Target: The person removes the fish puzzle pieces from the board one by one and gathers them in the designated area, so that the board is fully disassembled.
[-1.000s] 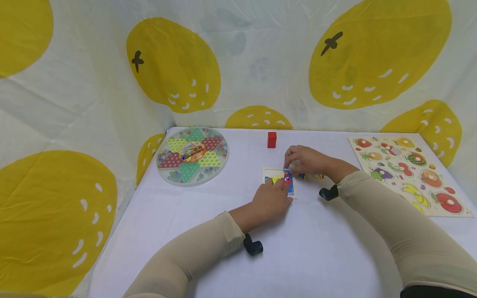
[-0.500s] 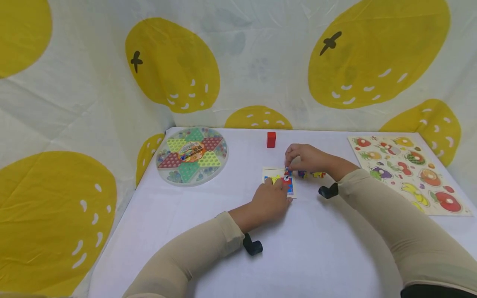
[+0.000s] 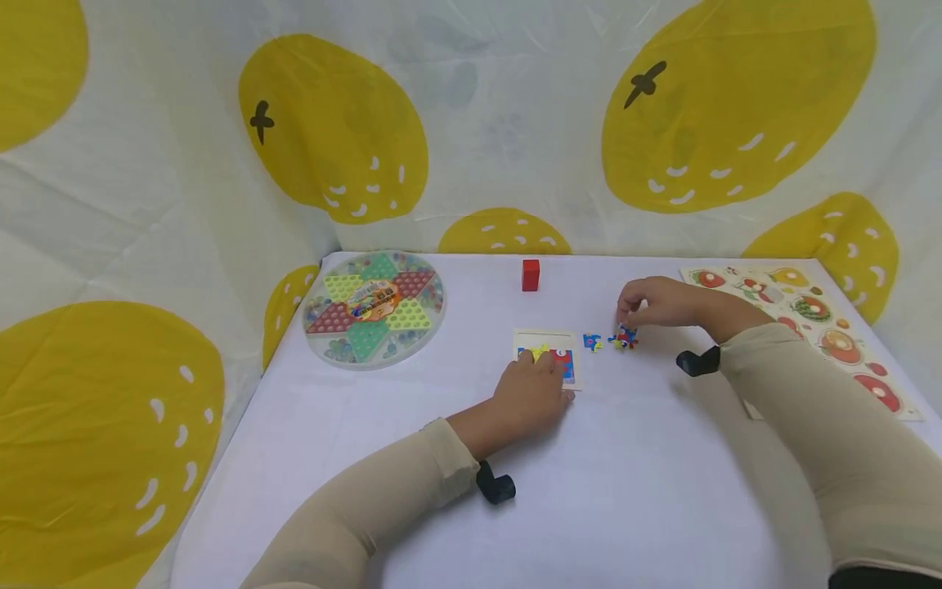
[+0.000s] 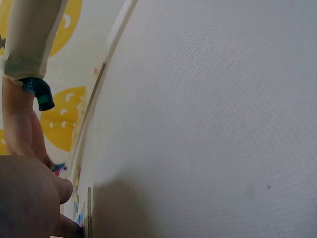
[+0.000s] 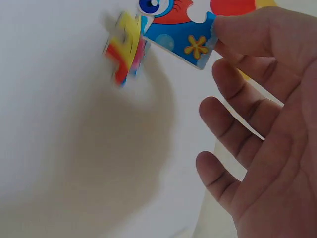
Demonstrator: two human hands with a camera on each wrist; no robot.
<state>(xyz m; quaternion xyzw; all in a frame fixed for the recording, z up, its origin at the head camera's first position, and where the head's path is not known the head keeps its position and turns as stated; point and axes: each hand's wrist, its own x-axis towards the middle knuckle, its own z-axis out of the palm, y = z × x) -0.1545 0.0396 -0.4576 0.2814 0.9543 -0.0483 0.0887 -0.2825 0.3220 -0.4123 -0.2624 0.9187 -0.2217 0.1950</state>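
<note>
My right hand (image 3: 658,303) pinches a blue-and-red jigsaw piece (image 5: 181,37) between thumb and forefinger; the right wrist view shows an eye and a yellow starfish on it. Its other fingers are spread loosely. A yellow-and-red jigsaw piece (image 5: 124,47), blurred, appears beside the held one. Another loose piece (image 3: 592,342) lies right of the puzzle tray (image 3: 546,333). On the tray rests my left hand (image 3: 526,402), fingertips touching the puzzle inside and thumb at the near right corner. That hand hides part of the puzzle. In the left wrist view the tray edge (image 4: 89,213) shows beside its fingers.
A round Chinese checkers board (image 3: 375,307) lies at the back left. A red block (image 3: 531,276) stands behind the tray. The fruit picture board (image 3: 839,343) lies at the right, partly under the right forearm. A patterned cloth hangs behind the table.
My right hand has taken a jigsaw piece from the tray's upper right and moved right, over the loose pieces. My left hand has stayed on the tray.
</note>
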